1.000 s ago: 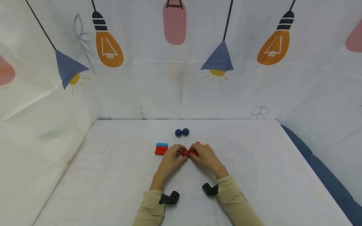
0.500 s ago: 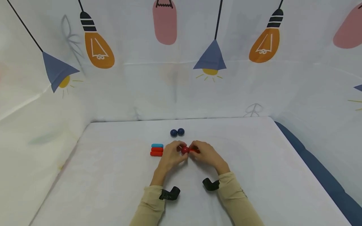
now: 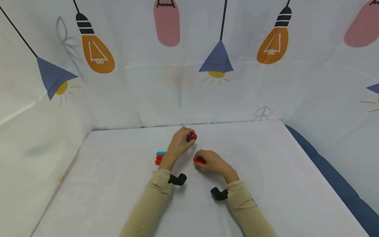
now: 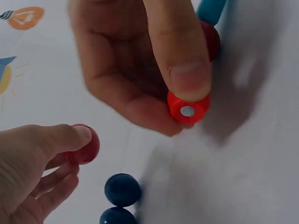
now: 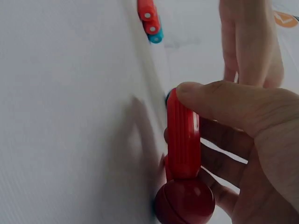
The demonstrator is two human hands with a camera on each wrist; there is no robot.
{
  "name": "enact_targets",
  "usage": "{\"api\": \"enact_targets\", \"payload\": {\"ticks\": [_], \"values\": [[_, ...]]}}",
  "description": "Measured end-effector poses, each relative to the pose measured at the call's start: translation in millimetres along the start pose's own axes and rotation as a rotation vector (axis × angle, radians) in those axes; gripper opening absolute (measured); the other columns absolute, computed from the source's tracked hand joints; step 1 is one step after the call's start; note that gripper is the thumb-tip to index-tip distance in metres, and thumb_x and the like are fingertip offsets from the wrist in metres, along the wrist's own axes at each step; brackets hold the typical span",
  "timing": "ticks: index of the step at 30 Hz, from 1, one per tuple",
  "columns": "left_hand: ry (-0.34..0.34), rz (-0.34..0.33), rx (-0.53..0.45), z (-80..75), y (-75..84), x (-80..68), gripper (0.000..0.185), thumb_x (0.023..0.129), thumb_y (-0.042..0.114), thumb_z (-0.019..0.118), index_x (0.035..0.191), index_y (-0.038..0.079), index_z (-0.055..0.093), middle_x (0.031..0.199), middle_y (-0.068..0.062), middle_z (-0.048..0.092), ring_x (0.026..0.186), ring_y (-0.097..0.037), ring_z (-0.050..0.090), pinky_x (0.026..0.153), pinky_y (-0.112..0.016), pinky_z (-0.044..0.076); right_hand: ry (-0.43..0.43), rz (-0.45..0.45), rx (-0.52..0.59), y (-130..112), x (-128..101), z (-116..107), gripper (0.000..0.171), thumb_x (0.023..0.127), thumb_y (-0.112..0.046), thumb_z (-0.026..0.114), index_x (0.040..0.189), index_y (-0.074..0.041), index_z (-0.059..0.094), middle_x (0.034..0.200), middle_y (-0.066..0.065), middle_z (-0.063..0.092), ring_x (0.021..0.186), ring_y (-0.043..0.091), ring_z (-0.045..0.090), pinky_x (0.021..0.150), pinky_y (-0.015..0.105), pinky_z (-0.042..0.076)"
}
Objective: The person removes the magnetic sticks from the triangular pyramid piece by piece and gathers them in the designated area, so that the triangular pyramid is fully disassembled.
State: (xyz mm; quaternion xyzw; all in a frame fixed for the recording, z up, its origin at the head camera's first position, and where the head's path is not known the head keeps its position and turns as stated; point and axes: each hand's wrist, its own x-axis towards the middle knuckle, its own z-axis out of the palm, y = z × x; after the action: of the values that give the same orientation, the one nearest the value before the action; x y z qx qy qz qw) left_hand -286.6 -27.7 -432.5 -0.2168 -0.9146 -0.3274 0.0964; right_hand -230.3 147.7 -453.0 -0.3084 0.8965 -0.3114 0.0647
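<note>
My left hand [image 3: 186, 135] pinches a red ball [image 3: 193, 136] at the back of the white table [image 3: 118, 184]. In the left wrist view this ball [image 4: 85, 144] sits under my thumb, just above two dark blue balls [image 4: 121, 190]. My right hand [image 3: 197, 159] lies nearer to me and grips a short red rod [image 3: 200, 161]. The right wrist view shows the rod [image 5: 183, 140] under my thumb with another red ball [image 5: 185, 200] stuck to its lower end. The rod's free end [image 4: 188, 110] shows a small metal disc.
Three short sticks [image 3: 160, 158], one light blue and two red, lie side by side left of my left wrist. Printed cloth walls [image 3: 189, 82] close in the table at the back and both sides. A dark blue edge [image 3: 331, 171] runs along the right.
My left hand has carried the red ball away from the rod, back toward the blue balls. My right hand stays low on the table with the rod.
</note>
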Motion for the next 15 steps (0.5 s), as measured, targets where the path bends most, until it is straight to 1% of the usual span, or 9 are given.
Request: {"api": "enact_targets", "payload": {"ticks": [2,4,6,8,10,12,13,15], "values": [[-0.016,-0.004,0.048,3.8,-2.0,9.2,0.032,0.082,0.014,0.073,0.113,0.008,0.065,0.107,-0.009,0.062,0.092,-0.021,0.060,0.081,-0.032,0.052,-0.010,-0.033,0.008,-4.2,1.5,3.5,0.010,0.087,-0.014,0.066,0.097,-0.012,0.064,0.088,-0.007,0.064,0.080,0.006,0.056,0.075,0.023,0.048],[-0.033,0.000,0.118,8.2,-4.2,16.3,0.032,0.083,0.015,0.072,0.114,0.010,0.065,0.110,-0.008,0.063,0.095,-0.021,0.059,0.083,-0.035,0.051,-0.021,-0.062,0.009,-7.8,3.1,7.5,0.010,0.087,-0.014,0.066,0.097,-0.012,0.064,0.088,-0.007,0.063,0.080,0.006,0.056,0.075,0.022,0.048],[-0.048,0.013,0.189,13.2,-6.9,21.4,0.031,0.083,0.017,0.072,0.114,0.012,0.066,0.110,-0.006,0.065,0.097,-0.022,0.059,0.084,-0.038,0.050,-0.031,-0.070,0.013,-10.5,4.3,11.5,0.011,0.087,-0.014,0.067,0.097,-0.013,0.064,0.087,-0.007,0.063,0.079,0.006,0.056,0.074,0.021,0.048],[-0.065,0.021,0.236,17.9,-9.4,24.8,0.030,0.083,0.017,0.073,0.113,0.014,0.067,0.111,-0.006,0.066,0.100,-0.024,0.059,0.088,-0.042,0.047,-0.038,-0.072,0.010,-12.0,5.0,14.9,0.010,0.086,-0.014,0.068,0.096,-0.014,0.064,0.085,-0.008,0.062,0.078,0.005,0.055,0.074,0.020,0.048],[-0.095,0.021,0.253,22.0,-11.7,26.5,0.030,0.082,0.017,0.073,0.112,0.014,0.067,0.110,-0.006,0.067,0.102,-0.025,0.059,0.091,-0.045,0.044,-0.043,-0.075,0.015,-12.7,5.4,17.0,0.010,0.086,-0.015,0.068,0.096,-0.014,0.064,0.085,-0.009,0.062,0.077,0.004,0.055,0.073,0.019,0.048],[-0.117,0.014,0.247,25.6,-14.0,27.6,0.029,0.082,0.016,0.073,0.111,0.014,0.067,0.108,-0.006,0.067,0.102,-0.026,0.059,0.092,-0.046,0.042,-0.049,-0.085,0.022,-12.2,5.5,16.7,0.009,0.088,-0.017,0.067,0.096,-0.015,0.064,0.087,-0.010,0.063,0.079,0.002,0.057,0.074,0.018,0.048],[-0.122,0.013,0.242,26.8,-14.6,28.5,0.029,0.082,0.015,0.074,0.110,0.013,0.067,0.108,-0.006,0.067,0.102,-0.026,0.060,0.093,-0.046,0.042,-0.042,-0.098,0.026,-11.4,5.4,15.0,0.008,0.089,-0.018,0.066,0.096,-0.015,0.064,0.088,-0.009,0.063,0.080,0.002,0.057,0.075,0.019,0.048],[-0.109,0.027,0.236,28.0,-14.9,31.4,0.029,0.081,0.014,0.074,0.110,0.012,0.067,0.106,-0.007,0.067,0.101,-0.027,0.061,0.094,-0.046,0.043,0.001,-0.114,0.024,-10.3,4.8,6.6,0.008,0.090,-0.018,0.064,0.098,-0.014,0.064,0.091,-0.007,0.064,0.084,0.003,0.057,0.077,0.023,0.049]]}}
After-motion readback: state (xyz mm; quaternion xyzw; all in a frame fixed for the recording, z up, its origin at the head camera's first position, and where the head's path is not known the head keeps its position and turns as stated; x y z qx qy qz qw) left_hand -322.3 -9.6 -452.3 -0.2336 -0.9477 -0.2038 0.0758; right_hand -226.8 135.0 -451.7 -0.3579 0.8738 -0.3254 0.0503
